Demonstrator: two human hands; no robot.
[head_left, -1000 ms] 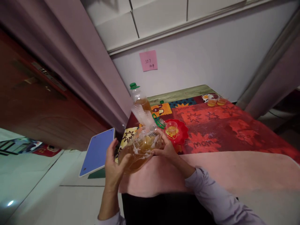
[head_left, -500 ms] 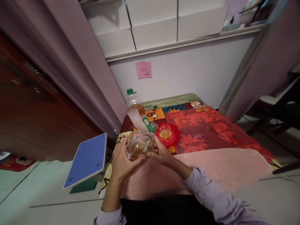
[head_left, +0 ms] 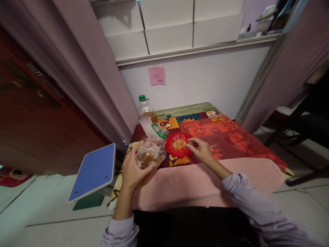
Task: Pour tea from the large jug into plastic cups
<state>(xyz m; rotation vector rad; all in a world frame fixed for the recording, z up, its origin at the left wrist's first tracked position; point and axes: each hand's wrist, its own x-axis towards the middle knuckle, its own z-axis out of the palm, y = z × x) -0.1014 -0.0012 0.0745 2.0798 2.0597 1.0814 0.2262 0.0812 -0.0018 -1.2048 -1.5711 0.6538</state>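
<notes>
My left hand (head_left: 135,171) is wrapped round the lower part of a clear plastic jug (head_left: 151,152), which tilts to the right with amber liquid inside. Its green handle ring and open-looking neck point toward a red scalloped plate (head_left: 170,148). On that plate stands a small clear cup (head_left: 179,140) with some yellowish liquid. Just right of the cup is my right hand (head_left: 202,150), its fingers apart and holding nothing, the fingertips over the plate's right edge. Whether they touch the plate I cannot tell.
Behind the jug stand a stack of clear cups (head_left: 146,126) and a second bottle (head_left: 147,109) with a green cap. A small green cap (head_left: 168,116) lies farther back. Two filled cups (head_left: 218,117) sit at the far right. A pink cloth (head_left: 205,181) covers the near table edge.
My right hand has let go of the jug and moved right, beside the cup on the plate. My left hand still holds the jug.
</notes>
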